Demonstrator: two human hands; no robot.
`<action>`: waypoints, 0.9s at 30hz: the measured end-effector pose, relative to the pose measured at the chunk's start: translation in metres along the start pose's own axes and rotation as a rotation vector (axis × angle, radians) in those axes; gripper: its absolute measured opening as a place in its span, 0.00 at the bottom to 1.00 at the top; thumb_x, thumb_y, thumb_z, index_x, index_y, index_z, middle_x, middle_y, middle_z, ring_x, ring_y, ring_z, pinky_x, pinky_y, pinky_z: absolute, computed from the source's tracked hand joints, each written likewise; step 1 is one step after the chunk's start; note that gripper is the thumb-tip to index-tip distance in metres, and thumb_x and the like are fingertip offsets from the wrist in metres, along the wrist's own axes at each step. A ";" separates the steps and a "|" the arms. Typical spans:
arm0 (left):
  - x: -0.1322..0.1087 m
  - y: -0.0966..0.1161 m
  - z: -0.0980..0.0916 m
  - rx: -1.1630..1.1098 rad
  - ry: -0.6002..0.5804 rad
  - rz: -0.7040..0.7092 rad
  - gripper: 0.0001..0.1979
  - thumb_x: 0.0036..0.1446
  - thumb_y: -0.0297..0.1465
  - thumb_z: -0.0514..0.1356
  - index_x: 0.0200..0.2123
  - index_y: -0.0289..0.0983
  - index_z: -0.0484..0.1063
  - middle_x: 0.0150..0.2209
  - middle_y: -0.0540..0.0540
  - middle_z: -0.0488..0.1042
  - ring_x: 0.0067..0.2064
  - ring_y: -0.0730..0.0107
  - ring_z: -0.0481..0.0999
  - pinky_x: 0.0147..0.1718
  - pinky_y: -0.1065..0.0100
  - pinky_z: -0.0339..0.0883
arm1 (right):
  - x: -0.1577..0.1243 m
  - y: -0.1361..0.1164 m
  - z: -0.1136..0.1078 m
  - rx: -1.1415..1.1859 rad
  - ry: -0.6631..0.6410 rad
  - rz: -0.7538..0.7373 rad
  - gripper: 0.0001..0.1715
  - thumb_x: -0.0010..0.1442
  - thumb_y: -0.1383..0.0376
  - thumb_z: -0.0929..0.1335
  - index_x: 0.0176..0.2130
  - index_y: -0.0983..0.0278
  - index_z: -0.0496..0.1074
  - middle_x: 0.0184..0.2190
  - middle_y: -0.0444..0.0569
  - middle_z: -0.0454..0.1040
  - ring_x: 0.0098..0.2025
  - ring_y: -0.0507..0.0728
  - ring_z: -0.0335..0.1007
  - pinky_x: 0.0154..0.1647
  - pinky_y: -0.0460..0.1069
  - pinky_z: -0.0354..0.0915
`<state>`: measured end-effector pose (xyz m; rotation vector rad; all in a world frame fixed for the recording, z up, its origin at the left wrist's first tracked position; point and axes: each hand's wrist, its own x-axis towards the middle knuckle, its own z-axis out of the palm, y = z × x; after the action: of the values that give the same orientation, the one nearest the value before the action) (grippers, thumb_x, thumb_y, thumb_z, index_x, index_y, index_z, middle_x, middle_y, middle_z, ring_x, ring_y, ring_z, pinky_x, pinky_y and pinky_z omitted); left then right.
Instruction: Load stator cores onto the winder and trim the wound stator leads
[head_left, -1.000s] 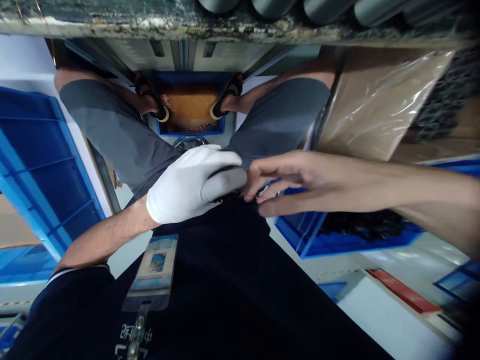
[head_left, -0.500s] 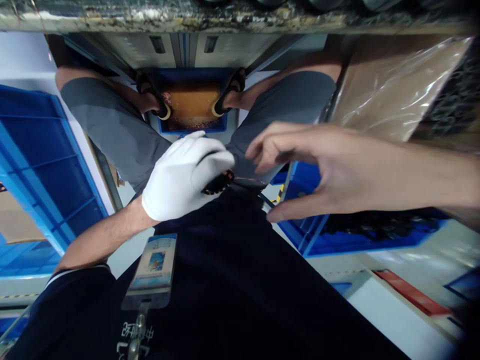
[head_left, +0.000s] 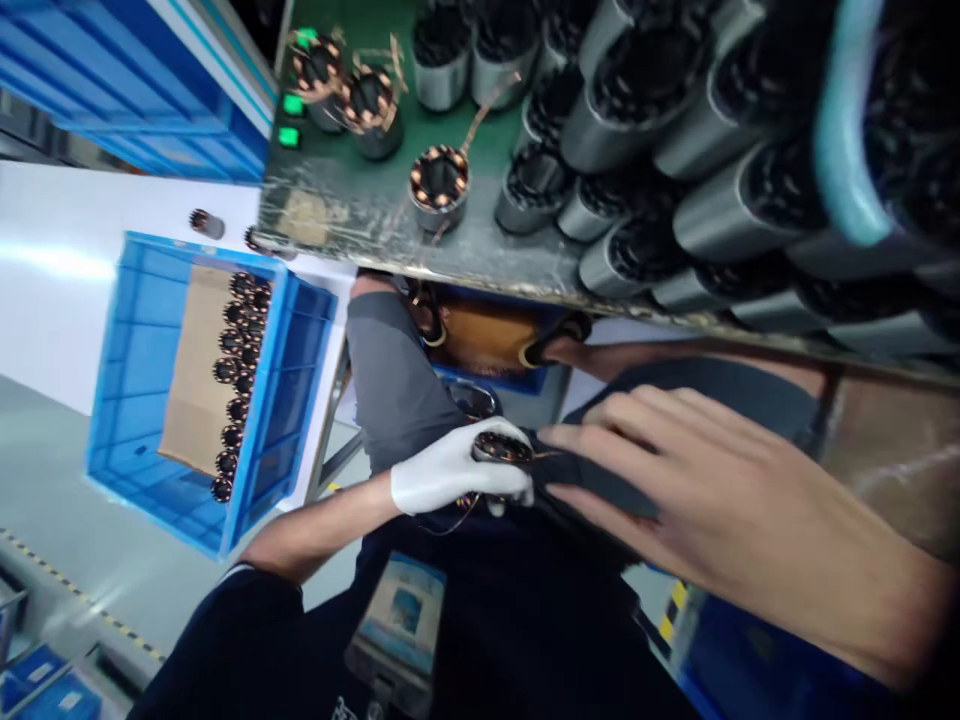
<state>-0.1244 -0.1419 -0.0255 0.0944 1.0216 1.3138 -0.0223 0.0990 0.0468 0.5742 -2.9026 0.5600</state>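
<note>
Green bench [head_left: 337,205] above; left hand [head_left: 450,472] fingers clasp stator [head_left: 501,448]; right hand [head_left: 720,500] fingers spread, empty.

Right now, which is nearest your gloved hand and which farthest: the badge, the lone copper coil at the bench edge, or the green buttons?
1. Badge, just below the gloved left hand.
2. Copper coil, above it, at the bench edge.
3. Green buttons, farthest, up left on the bench.

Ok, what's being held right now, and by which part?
The gloved left hand holds a copper-wound stator, fingers wrapped round its side. The bare right hand is open beside it and appears to hold nothing.
</note>
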 end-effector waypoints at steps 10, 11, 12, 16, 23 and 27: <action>-0.071 0.044 -0.067 0.467 0.815 0.781 0.28 0.70 0.46 0.71 0.66 0.43 0.71 0.61 0.40 0.81 0.62 0.51 0.84 0.66 0.50 0.75 | 0.266 0.034 0.017 -0.341 0.095 0.330 0.19 0.75 0.67 0.70 0.61 0.73 0.76 0.64 0.69 0.73 0.69 0.77 0.68 0.67 0.69 0.71; -0.076 0.049 -0.072 0.569 0.927 0.817 0.28 0.69 0.45 0.72 0.66 0.43 0.71 0.63 0.40 0.80 0.64 0.50 0.82 0.68 0.49 0.74 | 0.285 0.041 0.021 -0.352 0.090 0.345 0.16 0.75 0.70 0.68 0.58 0.75 0.77 0.64 0.70 0.73 0.69 0.77 0.68 0.68 0.69 0.69; -0.081 0.054 -0.078 0.639 1.016 0.843 0.27 0.69 0.44 0.72 0.65 0.43 0.72 0.63 0.40 0.80 0.66 0.50 0.82 0.69 0.48 0.74 | 0.299 0.048 0.023 -0.359 0.073 0.346 0.14 0.75 0.72 0.66 0.54 0.75 0.79 0.62 0.69 0.75 0.68 0.76 0.69 0.69 0.70 0.69; -0.090 0.074 -0.102 0.749 1.190 0.862 0.28 0.67 0.38 0.71 0.66 0.42 0.71 0.62 0.40 0.83 0.65 0.50 0.84 0.68 0.46 0.76 | 0.304 0.049 0.009 -0.369 0.092 0.213 0.14 0.75 0.69 0.65 0.44 0.69 0.81 0.54 0.64 0.78 0.62 0.74 0.72 0.65 0.70 0.72; -0.043 0.146 -0.128 1.115 1.076 0.900 0.32 0.68 0.37 0.72 0.70 0.39 0.70 0.73 0.33 0.76 0.74 0.47 0.77 0.76 0.43 0.70 | 0.181 -0.022 -0.033 0.084 0.368 -0.008 0.08 0.78 0.59 0.71 0.49 0.60 0.79 0.63 0.62 0.73 0.65 0.73 0.71 0.66 0.72 0.74; -0.001 0.194 -0.129 1.326 0.943 0.800 0.32 0.70 0.36 0.72 0.71 0.35 0.69 0.73 0.31 0.76 0.75 0.43 0.77 0.76 0.42 0.70 | 0.100 -0.034 -0.011 0.296 0.144 -0.020 0.08 0.77 0.64 0.72 0.54 0.55 0.77 0.67 0.56 0.75 0.66 0.68 0.75 0.72 0.73 0.74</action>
<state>-0.3543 -0.1420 0.0134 1.0403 2.7497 1.0958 -0.1000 0.0398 0.0876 0.5691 -2.6936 0.9946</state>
